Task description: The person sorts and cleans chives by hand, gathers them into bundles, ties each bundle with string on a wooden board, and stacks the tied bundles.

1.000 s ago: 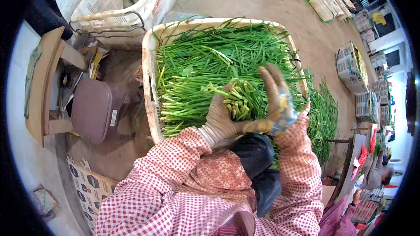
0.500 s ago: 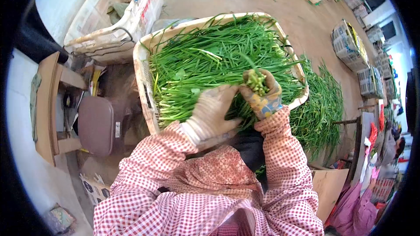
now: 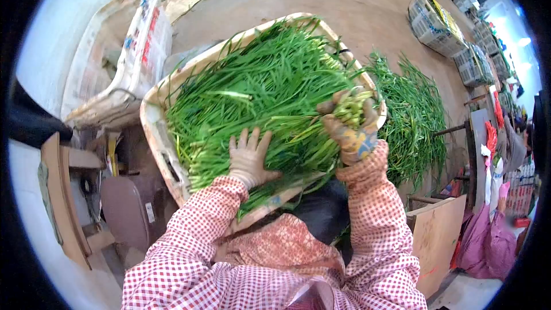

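Observation:
A pale plastic crate (image 3: 150,117) in front of me is heaped with long green leaves, which look like garlic chives (image 3: 252,77). My left hand (image 3: 250,158), in a light glove, lies on the chives near the crate's near side with its fingers spread. At the crate's right end, my right hand (image 3: 348,135), in a stained glove with a blue and yellow patch, is closed round a bunch of chives (image 3: 353,106). The bunch's pale stem ends stick out above the fist, and its leaves trail left over the heap.
More loose chives (image 3: 408,117) lie on the floor right of the crate. Another pale crate (image 3: 140,51) stands at the upper left, above a brown seat (image 3: 123,209). Grey crates (image 3: 436,26) line the right, and a wooden board (image 3: 439,241) stands at the lower right.
My left hand has moved left and down, away from the right hand, and its fingers have spread on the chives. My right hand still grips the bunch. The view has turned somewhat.

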Demonstrator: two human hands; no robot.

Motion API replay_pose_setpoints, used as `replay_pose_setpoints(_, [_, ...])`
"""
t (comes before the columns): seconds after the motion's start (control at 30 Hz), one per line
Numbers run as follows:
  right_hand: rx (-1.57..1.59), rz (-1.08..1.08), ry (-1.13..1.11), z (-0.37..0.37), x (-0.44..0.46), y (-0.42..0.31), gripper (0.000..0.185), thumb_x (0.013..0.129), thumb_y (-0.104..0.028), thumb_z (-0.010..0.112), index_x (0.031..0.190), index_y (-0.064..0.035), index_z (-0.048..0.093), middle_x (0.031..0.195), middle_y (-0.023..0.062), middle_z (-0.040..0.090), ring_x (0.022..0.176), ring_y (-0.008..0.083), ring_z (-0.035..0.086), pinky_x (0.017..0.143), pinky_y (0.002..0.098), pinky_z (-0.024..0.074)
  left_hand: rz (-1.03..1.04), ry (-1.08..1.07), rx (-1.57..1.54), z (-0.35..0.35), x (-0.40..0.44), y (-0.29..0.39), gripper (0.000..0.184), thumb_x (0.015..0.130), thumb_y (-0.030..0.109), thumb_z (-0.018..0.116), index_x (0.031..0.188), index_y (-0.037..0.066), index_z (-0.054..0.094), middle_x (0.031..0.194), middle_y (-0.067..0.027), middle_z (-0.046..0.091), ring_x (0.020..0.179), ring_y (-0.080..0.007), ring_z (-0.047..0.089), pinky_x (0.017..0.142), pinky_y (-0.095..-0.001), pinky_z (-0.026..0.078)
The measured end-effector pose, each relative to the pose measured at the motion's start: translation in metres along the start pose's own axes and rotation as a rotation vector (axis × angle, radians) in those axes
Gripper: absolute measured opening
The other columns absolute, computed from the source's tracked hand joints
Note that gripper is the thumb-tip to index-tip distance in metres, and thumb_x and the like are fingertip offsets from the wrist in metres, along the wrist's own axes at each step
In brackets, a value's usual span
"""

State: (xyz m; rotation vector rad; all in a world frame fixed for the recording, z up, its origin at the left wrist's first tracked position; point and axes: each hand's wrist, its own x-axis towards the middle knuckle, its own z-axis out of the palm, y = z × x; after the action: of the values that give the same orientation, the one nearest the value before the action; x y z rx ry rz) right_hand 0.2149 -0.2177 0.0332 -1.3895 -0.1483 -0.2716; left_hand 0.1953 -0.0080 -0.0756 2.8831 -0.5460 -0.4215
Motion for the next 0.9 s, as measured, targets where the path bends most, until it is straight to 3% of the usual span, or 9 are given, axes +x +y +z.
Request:
replay_pose_setpoints(0.37, [-0.261, -0.364, 0.592, -0.168, -0.029, -0.24, 0.039, 0.086, -0.027, 0.061, 0.113, 0.0001, 0.06, 0.098, 0.0144, 0.067, 0.086, 0.0263, 0.065, 0.08, 0.0418, 0.0538, -0.034, -0.009, 0.067, 0.005, 0.003, 0.003, 0.12, 0.054, 0.062, 0.08, 0.148, 0.015, 0.021, 0.153, -0.019, 0.021, 0.141, -0.0388, 0.017, 0.112, -0.0572, 0.014])
replay_pose_setpoints(0.5, [-0.174, -0.736, 0.481, -0.203, -0.096, -0.339, 0.022, 0.085, -0.01, 0.062, 0.104, -0.0003, 0.06, 0.094, 0.0159, 0.067, 0.086, 0.0234, 0.066, 0.075, 0.0363, 0.0563, -0.038, -0.056, 0.08, -0.006, -0.002, 0.007, 0.12, 0.058, 0.062, 0.078, 0.151, 0.016, 0.017, 0.154, -0.0195, 0.019, 0.142, -0.0393, 0.016, 0.112, -0.0594, 0.015])
replay_pose_setpoints(0.63, [-0.232, -0.639, 0.495, -0.253, -0.162, -0.351, 0.031, 0.086, -0.012, 0.062, 0.116, -0.0055, 0.055, 0.095, 0.0099, 0.064, 0.094, 0.0269, 0.062, 0.085, 0.0422, 0.0529, 0.014, -0.357, 0.199, -0.068, 0.003, 0.019, 0.1, 0.061, 0.058, 0.077, 0.141, 0.014, 0.037, 0.147, -0.0181, 0.032, 0.138, -0.0372, 0.026, 0.105, -0.0584, 0.029])
replay_pose_setpoints(0.67, [-0.117, -0.677, 0.474, -0.263, -0.171, -0.348, 0.029, 0.086, -0.011, 0.061, 0.114, -0.006, 0.056, 0.096, 0.0112, 0.065, 0.094, 0.0276, 0.063, 0.085, 0.0434, 0.0533, 0.088, -0.144, 0.415, -0.101, -0.021, 0.05, 0.091, 0.062, 0.053, 0.079, 0.135, 0.012, 0.043, 0.144, -0.0161, 0.036, 0.129, -0.0332, 0.039, 0.099, -0.0513, 0.038])
replay_pose_setpoints(0.7, [0.0, -0.705, 0.454, -0.27, -0.18, -0.345, 0.027, 0.086, -0.011, 0.061, 0.112, -0.0064, 0.056, 0.098, 0.0126, 0.065, 0.093, 0.0282, 0.063, 0.084, 0.0446, 0.0538, 0.41, 0.447, 0.429, -0.107, -0.042, 0.06, 0.065, 0.065, 0.042, 0.079, 0.117, 0.01, 0.058, 0.126, -0.0155, 0.054, 0.109, -0.0295, 0.056, 0.086, -0.0422, 0.047])
replay_pose_setpoints(0.77, [-0.06, -0.78, 0.551, -0.266, -0.197, -0.346, 0.026, 0.085, -0.009, 0.061, 0.111, -0.0062, 0.056, 0.098, 0.0135, 0.065, 0.093, 0.0286, 0.064, 0.085, 0.0452, 0.0538, 0.786, 0.476, 0.065, -0.134, -0.065, 0.116, 0.035, 0.068, 0.031, 0.078, 0.09, 0.006, 0.068, 0.096, -0.0131, 0.065, 0.087, -0.0264, 0.063, 0.074, -0.0352, 0.05])
replay_pose_setpoints(0.8, [-0.129, -0.845, 0.634, -0.259, -0.202, -0.346, 0.025, 0.085, -0.008, 0.06, 0.11, -0.006, 0.056, 0.099, 0.0144, 0.065, 0.092, 0.029, 0.064, 0.085, 0.0459, 0.0538, 0.938, 0.318, -0.354, -0.137, -0.089, 0.153, 0.026, 0.071, 0.027, 0.078, 0.069, 0.004, 0.067, 0.079, -0.0119, 0.066, 0.082, -0.0274, 0.065, 0.072, -0.0361, 0.052])
replay_pose_setpoints(0.83, [-0.115, -0.841, 0.644, -0.247, -0.204, -0.343, 0.025, 0.085, -0.008, 0.06, 0.11, -0.006, 0.056, 0.099, 0.0144, 0.065, 0.092, 0.029, 0.064, 0.085, 0.0459, 0.0538, 1.157, 0.024, -0.55, -0.131, -0.102, 0.181, 0.032, 0.071, 0.028, 0.078, 0.085, 0.001, 0.069, 0.09, -0.0132, 0.069, 0.09, -0.0261, 0.066, 0.08, -0.0368, 0.052])
replay_pose_setpoints(0.9, [-0.082, -0.948, 0.687, -0.219, -0.209, -0.332, 0.027, 0.083, -0.007, 0.064, 0.109, -0.0046, 0.057, 0.098, 0.016, 0.065, 0.084, 0.0281, 0.065, 0.076, 0.0452, 0.0564, 1.079, -1.056, -1.133, -0.099, -0.118, 0.235, 0.08, 0.076, 0.046, 0.076, 0.133, -0.001, 0.048, 0.131, -0.0164, 0.055, 0.121, -0.0233, 0.052, 0.106, -0.0359, 0.038])
